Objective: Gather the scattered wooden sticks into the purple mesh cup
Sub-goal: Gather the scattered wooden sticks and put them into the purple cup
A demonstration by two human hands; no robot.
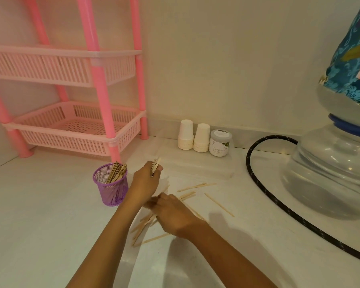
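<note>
Left hand (146,179) pinches a bundle (155,166) mid-frame just right of the cup (110,185); right hand (170,213), fingers curled over loose sticks (219,204) on the tabletop (50,225), grip unclear — square ends, then drop in.

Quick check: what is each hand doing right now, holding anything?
Left hand: closed around a bundle of wooden sticks, beside the purple mesh cup.
Right hand: down on the scattered sticks; grip cannot be told.
</note>
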